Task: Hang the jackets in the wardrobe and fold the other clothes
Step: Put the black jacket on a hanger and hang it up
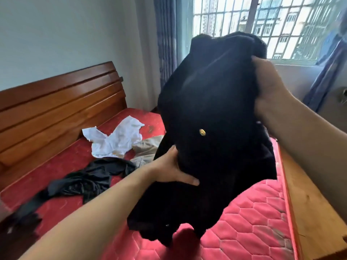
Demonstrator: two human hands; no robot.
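A black jacket [210, 102] with a gold button hangs in the air over the bed, held up in front of me. My right hand [266, 87] grips its upper right part, near the collar or shoulder. My left hand [174, 169] grips the jacket's lower left edge, thumb on the front and the fingers hidden behind the cloth. On the red mattress [253, 212] lie a white garment [116, 139], a beige garment [148, 149] and a crumpled black garment [90, 181]. The wardrobe is out of view.
A wooden headboard [62, 102] runs along the left. The wooden bed frame [315, 207] borders the mattress on the right. Behind the jacket is a barred window [281, 21] with blue curtains [167, 38]. More dark cloth lies at the lower left corner [20, 224].
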